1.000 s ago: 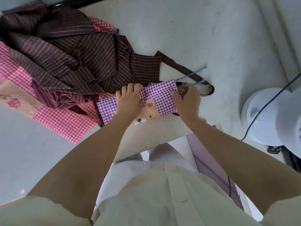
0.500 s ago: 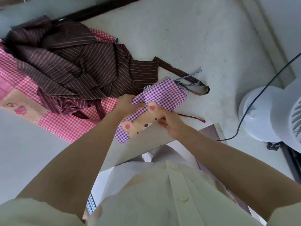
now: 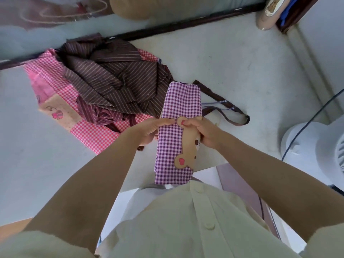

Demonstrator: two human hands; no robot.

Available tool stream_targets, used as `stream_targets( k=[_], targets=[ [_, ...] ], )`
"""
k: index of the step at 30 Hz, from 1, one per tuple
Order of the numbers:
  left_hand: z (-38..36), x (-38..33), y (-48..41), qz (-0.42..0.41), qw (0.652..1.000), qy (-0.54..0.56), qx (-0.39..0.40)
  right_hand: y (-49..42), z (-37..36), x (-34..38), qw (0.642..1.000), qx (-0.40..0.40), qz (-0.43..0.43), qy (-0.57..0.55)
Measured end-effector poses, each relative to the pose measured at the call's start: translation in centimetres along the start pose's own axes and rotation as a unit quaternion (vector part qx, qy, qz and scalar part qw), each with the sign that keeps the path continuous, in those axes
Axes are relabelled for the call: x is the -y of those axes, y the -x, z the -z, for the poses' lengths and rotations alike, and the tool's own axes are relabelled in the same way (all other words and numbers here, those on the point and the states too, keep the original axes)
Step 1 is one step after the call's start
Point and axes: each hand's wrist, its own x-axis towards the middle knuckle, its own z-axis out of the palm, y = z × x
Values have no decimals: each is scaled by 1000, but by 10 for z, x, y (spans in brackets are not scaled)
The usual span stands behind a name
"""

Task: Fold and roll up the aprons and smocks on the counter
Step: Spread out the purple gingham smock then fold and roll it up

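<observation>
Both hands are gripping one folded purple check apron (image 3: pixel 181 101), held as a long narrow strip running near to far above the near edge of the table (image 3: pixel 242 58). The left hand (image 3: pixel 149 129) is closing on the strip's left edge at about mid-length, fingers curled over the cloth and pointing right. The right hand (image 3: pixel 207 134) is pinching the right edge opposite it, thumb pressing on the pink-hearted ear of the tan bear patch (image 3: pixel 188 148), remaining fingers curling under the cloth. The two hands are almost meeting across the strip. Both forearms are reaching away from the body, bare, converging toward the middle; the wrists are sitting roughly level. The near end of the strip is hanging past the table edge toward the person's cream shirt (image 3: pixel 195 220); the far end is lying over a dark strap (image 3: pixel 230 113) on the table. Garment count: three. One purple check apron in hand, one brown striped smock (image 3: pixel 115 84) lying crumpled to the far left, one pink check apron (image 3: pixel 93 135) spreading beneath it. One white fan (image 3: pixel 309 148) is standing at the right, with one dark cable (image 3: pixel 307 123) crossing it.
</observation>
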Motion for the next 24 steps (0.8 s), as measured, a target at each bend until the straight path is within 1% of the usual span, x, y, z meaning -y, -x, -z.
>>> stream_targets(
  k=[2,3,5,6,8,10,11,12,13,14,18,20,22,24],
  targets=[
    [3,-3,9,-43,996,-62,-45,0,-3,12,999,1,5,39],
    [4,-9,13,-87,990,-82,-72,0,-6,22,998,10,26,59],
    [1,-25,23,-219,966,-73,-120,2,-16,48,990,15,101,102],
    [-1,-37,27,-293,942,-66,-150,2,-22,63,984,-2,140,108],
    [2,-58,32,-414,876,-110,-222,2,-32,89,971,-35,214,97],
    [15,-71,21,-466,815,-188,-290,0,-36,103,952,-61,269,130],
    [22,-72,13,-467,792,-227,-322,-1,-37,103,943,-70,279,168],
    [29,-65,6,-458,777,-262,-343,-7,-34,96,934,-75,276,212],
    [33,-54,2,-442,774,-289,-349,-13,-30,83,929,-66,265,250],
    [32,-37,0,-419,784,-305,-342,-20,-26,66,931,-53,243,266],
    [23,31,-2,-310,837,-323,-314,-33,-9,0,931,-54,148,328],
    [23,52,-6,-267,864,-310,-295,-33,-5,-23,921,-60,101,372],
    [21,67,-8,-239,894,-289,-243,-32,-1,-38,915,-64,55,394],
    [20,76,-6,-224,922,-256,-184,-28,2,-44,918,-46,37,393]
  ],
)
